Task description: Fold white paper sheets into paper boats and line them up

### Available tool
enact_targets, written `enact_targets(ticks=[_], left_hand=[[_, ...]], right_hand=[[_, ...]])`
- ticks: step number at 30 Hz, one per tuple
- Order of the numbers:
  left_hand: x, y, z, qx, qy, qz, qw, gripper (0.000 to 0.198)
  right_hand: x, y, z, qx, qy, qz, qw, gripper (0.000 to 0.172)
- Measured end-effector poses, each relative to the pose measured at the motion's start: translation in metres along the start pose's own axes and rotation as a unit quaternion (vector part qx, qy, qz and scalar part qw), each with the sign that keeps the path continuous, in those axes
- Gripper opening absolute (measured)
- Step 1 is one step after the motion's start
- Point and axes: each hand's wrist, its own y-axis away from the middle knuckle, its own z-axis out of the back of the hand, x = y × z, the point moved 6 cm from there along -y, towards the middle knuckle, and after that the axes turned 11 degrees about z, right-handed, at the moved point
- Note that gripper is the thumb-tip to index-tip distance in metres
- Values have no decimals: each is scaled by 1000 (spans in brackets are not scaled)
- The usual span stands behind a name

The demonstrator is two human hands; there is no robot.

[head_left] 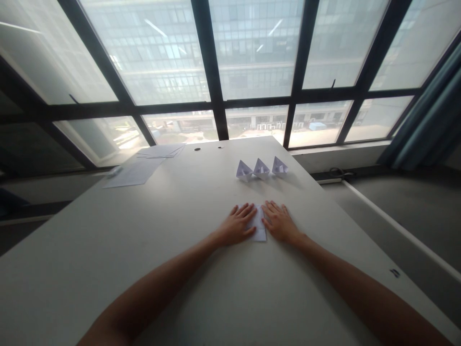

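A small folded sheet of white paper [259,232] lies flat on the white table, partly covered by my hands. My left hand [237,225] rests palm down on its left side, fingers stretched out. On its right edge lies my right hand [280,222], also flat with the fingers spread. Beyond my hands stand three folded paper boats in a row: a left one [244,170], a middle one [261,168] and a right one [279,166].
Loose paper sheets [133,173] lie at the table's far left. A small dark object [395,273] sits near the right edge of the white table [173,211]. Two dark holes open near the far edge. Large windows stand behind, with a blue curtain [425,105] at right.
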Motion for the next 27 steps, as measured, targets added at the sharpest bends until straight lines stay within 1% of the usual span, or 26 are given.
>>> enact_targets(ticks=[7,11,13,16,18,20,22,24,27], left_hand=[[-1,1,1,-3,2,0,1000,67],[1,-2,1,-13,31,3,999,62],[7,-6,1,-35,61,29,997,56],[22,-10,1,-88,89,107,986,50],[29,-11,1,-109,84,147,979,50],[31,-10,2,-118,76,157,978,51],[29,-9,5,-126,79,150,978,53],[26,-7,8,-133,90,140,977,52],[25,-6,10,-142,112,130,975,51]], right_hand=[[0,0,0,3,6,0,1000,55],[0,0,-1,6,7,-1,1000,55],[0,0,-1,6,7,0,1000,55],[-1,0,-2,9,10,0,1000,55],[-1,0,-3,10,8,-1,1000,54],[-1,0,-1,8,4,-3,1000,54],[2,1,4,-6,3,1,1000,54],[10,2,13,-31,2,40,999,52],[30,5,25,-55,-24,140,988,44]])
